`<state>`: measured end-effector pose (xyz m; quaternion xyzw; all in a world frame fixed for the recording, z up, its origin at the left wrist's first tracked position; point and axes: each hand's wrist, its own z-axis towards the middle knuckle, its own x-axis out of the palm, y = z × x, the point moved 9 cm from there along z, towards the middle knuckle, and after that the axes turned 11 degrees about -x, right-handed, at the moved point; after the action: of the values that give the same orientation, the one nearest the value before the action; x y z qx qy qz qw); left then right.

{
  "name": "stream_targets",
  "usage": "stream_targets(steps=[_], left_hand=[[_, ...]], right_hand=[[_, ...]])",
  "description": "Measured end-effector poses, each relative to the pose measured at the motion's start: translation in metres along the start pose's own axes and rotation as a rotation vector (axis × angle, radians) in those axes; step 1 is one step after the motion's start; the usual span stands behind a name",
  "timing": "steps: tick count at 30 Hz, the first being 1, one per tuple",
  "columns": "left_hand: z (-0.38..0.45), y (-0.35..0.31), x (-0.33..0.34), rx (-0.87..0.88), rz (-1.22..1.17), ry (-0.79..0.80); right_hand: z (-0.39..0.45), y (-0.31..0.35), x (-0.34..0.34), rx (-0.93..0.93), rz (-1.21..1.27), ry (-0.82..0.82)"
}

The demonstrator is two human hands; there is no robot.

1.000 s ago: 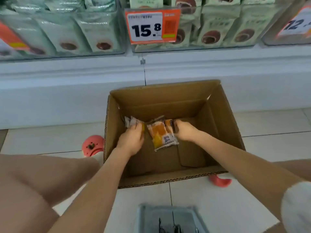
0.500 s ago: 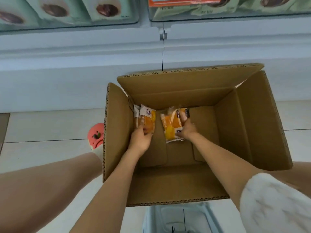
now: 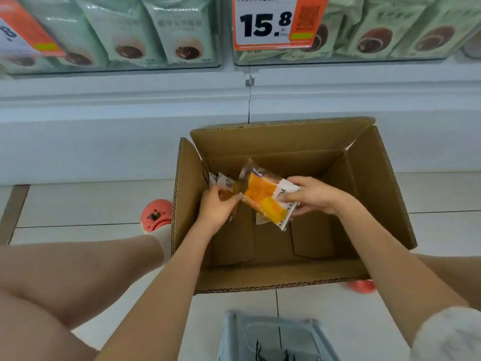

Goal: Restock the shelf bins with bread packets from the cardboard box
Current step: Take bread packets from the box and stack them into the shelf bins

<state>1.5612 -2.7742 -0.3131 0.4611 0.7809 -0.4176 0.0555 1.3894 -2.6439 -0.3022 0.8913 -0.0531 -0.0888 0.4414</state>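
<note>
Main risk: packets slip on the way from box (image 3: 369, 194) to bins (image 3: 351, 58). The wrap looks glossy and slick, and the right hand (image 3: 312, 196) only pinches the orange packet (image 3: 263, 198) at one end, so the free end hangs toward the left hand (image 3: 217, 209) and could swing or slide out on the lift. Second risk: squeezing harder to stop that would likely squash the soft bread. Third: the left-hand grab looks like a loose bunch of more than one packet (image 3: 226, 185), partly hidden by the orange one, so one could drop back into the box or onto the floor (image 3: 86, 204). The upright flaps (image 3: 281, 136) stand between the hands and the shelf (image 3: 125, 100), so a low carry could snag on them. The bins are already packed with green bags (image 3: 179, 29) behind a clear front, and I can't tell which bin takes bread, so misplacing is possible. Hands now: right is curled, thumb and fingers clamped on the white end of the orange packet, held raised and tilted over the box. Left is curled around the smaller packets near the box's left wall, low inside, fingers closed on them. Exact count in the left: can't tell. Neither hand is free
</note>
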Motion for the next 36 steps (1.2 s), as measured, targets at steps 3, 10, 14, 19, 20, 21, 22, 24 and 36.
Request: stream_targets(steps=[3, 10, 14, 19, 20, 21, 22, 24, 36], left_hand=[[-0.024, -0.034, -0.001, 0.001, -0.206, 0.233], [-0.105, -0.124, -0.037, 0.265, -0.491, 0.348], [-0.134, -0.169, -0.074, 0.357, -0.558, 0.098], [-0.188, -0.24, -0.098, 0.537, -0.579, 0.024], [-0.2, -0.257, -0.102, 0.562, -0.594, 0.024], [-0.212, -0.273, -0.106, 0.573, -0.607, 0.016], [-0.223, -0.289, -0.11, 0.587, -0.618, 0.009], [-0.245, -0.324, -0.12, 0.663, -0.658, 0.018], [-0.327, -0.521, -0.148, 1.573, 0.484, -1.269]], right_hand=[[-0.04, 0.041, -0.017, -0.124, -0.035, 0.032], [-0.103, 0.115, -0.032, -0.378, 0.199, -0.189], [-0.136, 0.156, -0.04, -0.484, 0.228, -0.32], [-0.185, 0.222, -0.073, -0.596, 0.05, -0.401], [-0.198, 0.238, -0.085, -0.625, 0.021, -0.423], [-0.21, 0.251, -0.096, -0.649, 0.002, -0.448], [-0.223, 0.265, -0.108, -0.676, -0.009, -0.475], [-0.249, 0.293, -0.135, -0.728, -0.029, -0.537], [-0.383, 0.462, -0.293, -1.108, -0.037, -1.101]])
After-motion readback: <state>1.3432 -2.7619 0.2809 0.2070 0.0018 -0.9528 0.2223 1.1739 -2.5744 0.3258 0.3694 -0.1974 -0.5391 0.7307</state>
